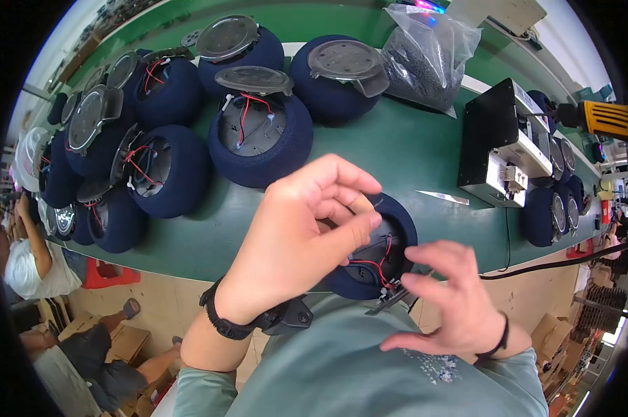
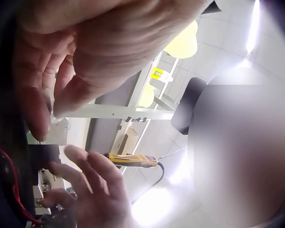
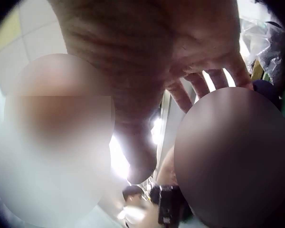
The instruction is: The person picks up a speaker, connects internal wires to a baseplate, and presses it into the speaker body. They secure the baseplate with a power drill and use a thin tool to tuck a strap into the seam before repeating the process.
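In the head view, the left hand [image 1: 314, 226] hangs over a dark blue round fabric-covered unit [image 1: 406, 221], its fingers bent and thumb near the index finger; whether a small thing lies between them is unclear. Red wires [image 1: 378, 264] show inside the unit's open top. The right hand [image 1: 453, 295] is at the unit's right, fingers spread and slightly bent, with nothing visible in its grasp. A dark lid [image 1: 390, 303] hangs tilted at the unit's near edge, partly behind the right fingers. Both hands also appear in the left wrist view.
Several similar blue units [image 1: 262, 156] with lids stand at the left and back of the green table [image 1: 425, 167]. At the right are a black and silver machine [image 1: 498, 149] and a yellow-handled tool [image 1: 609, 119]. Behind lies a plastic bag [image 1: 428, 62] of dark pieces.
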{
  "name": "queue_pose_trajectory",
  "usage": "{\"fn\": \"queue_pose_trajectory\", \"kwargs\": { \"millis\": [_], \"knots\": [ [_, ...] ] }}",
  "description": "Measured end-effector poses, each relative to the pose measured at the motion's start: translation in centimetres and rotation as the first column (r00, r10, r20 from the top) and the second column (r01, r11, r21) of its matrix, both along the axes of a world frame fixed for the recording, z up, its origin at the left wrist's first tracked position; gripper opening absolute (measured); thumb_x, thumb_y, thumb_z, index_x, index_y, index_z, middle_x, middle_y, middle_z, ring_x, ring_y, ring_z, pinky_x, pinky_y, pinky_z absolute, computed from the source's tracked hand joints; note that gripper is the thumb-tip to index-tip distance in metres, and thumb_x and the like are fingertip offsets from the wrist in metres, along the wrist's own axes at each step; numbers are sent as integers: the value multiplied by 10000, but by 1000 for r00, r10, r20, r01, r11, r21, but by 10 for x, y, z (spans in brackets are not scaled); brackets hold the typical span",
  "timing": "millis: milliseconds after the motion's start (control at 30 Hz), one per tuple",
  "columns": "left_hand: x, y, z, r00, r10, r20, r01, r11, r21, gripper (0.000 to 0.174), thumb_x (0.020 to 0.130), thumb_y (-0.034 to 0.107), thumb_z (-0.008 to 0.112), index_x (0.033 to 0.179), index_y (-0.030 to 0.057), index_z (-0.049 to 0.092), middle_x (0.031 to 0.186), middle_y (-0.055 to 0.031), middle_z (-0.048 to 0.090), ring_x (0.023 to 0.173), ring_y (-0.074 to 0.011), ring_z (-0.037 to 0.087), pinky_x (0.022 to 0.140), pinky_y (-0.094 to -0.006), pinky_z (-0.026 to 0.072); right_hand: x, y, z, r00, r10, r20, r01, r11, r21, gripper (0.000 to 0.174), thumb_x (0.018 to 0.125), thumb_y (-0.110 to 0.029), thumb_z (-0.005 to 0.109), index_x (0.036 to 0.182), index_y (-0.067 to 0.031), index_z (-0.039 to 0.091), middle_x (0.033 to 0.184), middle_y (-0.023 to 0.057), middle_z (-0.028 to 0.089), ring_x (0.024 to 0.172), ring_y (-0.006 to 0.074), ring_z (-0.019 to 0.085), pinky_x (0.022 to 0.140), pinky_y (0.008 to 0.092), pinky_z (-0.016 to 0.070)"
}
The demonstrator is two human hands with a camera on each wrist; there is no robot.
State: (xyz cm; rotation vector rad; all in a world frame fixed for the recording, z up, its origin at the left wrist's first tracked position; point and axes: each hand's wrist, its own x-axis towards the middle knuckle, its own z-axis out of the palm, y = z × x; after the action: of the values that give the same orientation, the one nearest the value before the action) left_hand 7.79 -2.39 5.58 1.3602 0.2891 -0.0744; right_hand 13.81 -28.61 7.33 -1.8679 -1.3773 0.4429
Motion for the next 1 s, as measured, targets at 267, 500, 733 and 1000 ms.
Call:
{"fn": "queue_pose_trajectory", "kwargs": {
  "millis": [267,500,733,1000],
  "knots": [
    [-7,-7,7,937,-296,188,181,867,464,237,918,-32,770,1152,3,785,978,-57,776,762,-76,677,581,-211,492,-4,-1,-36,898,-78,433,24,991,128,760,760,-172,899,1466,-131,622,1513,217,527,1329,402,539,1084,535,526],
    [-14,-30,9,934,-199,298,-38,771,636,249,910,27,799,1158,12,792,957,-91,773,793,-241,700,724,-356,533,57,12,-30,849,50,-525,56,981,185,983,692,-210,957,1565,-54,536,1526,139,513,1398,264,510,1214,429,327],
    [-22,-41,-9,912,-25,409,-219,814,538,213,911,-6,791,1124,-2,793,952,-108,778,814,-250,693,722,-356,533,59,7,-44,819,107,-564,48,966,253,998,691,-206,1001,1556,-62,526,1647,159,507,1478,277,486,1172,415,358],
    [-29,-40,6,972,44,230,-130,918,374,212,897,-93,740,1074,12,793,1249,-71,696,894,-109,654,706,-249,486,37,14,-35,987,-56,152,6,949,314,914,722,-211,1019,1501,-44,571,1610,253,549,1432,443,539,1180,520,440]
  ]
}}
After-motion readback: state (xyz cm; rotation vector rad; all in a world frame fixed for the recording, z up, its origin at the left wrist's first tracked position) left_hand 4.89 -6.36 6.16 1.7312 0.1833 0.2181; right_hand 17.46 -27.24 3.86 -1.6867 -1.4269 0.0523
